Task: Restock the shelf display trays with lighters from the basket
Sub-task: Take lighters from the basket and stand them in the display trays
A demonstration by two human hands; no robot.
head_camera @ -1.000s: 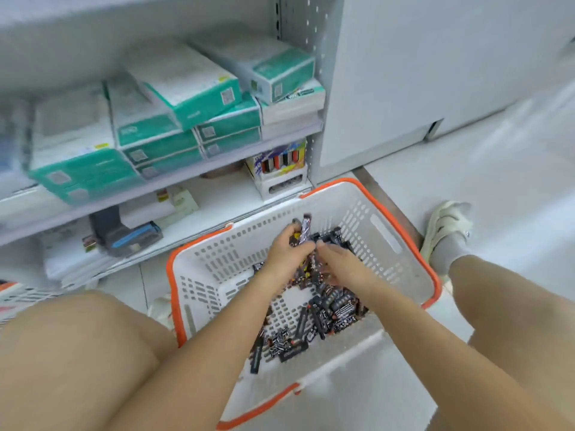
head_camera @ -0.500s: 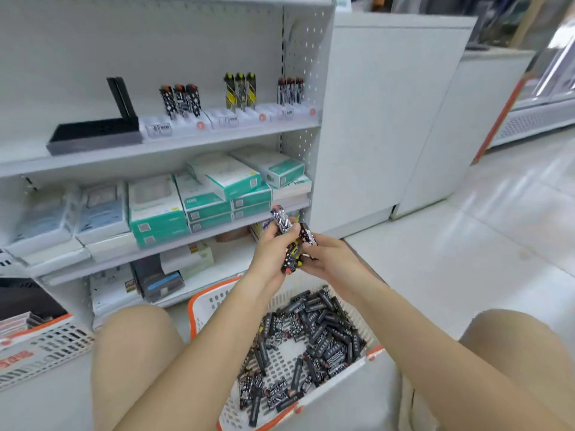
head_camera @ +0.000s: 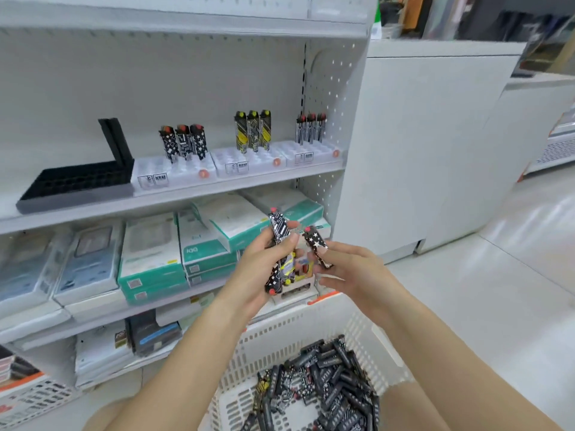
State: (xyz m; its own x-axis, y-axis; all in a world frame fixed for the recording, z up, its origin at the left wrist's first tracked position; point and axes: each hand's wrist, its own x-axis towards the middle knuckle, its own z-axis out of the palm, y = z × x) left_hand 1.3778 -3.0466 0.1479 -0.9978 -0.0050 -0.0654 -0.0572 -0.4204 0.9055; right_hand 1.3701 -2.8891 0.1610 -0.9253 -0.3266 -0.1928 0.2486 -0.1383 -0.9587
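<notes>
Both hands are up over the basket point(head_camera: 311, 334). Left hand point(head_camera: 261, 269) grips a bunch of lighters point(head_camera: 281, 256), standing up. Right hand point(head_camera: 351, 269) pinches one lighter point(head_camera: 315, 245), tipped left. Three white trays point(head_camera: 174, 172) on the shelf point(head_camera: 186, 194) hold three upright lighters each.

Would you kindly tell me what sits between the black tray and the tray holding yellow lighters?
In the head view, a clear tray holding three black-and-white lighters.
</notes>
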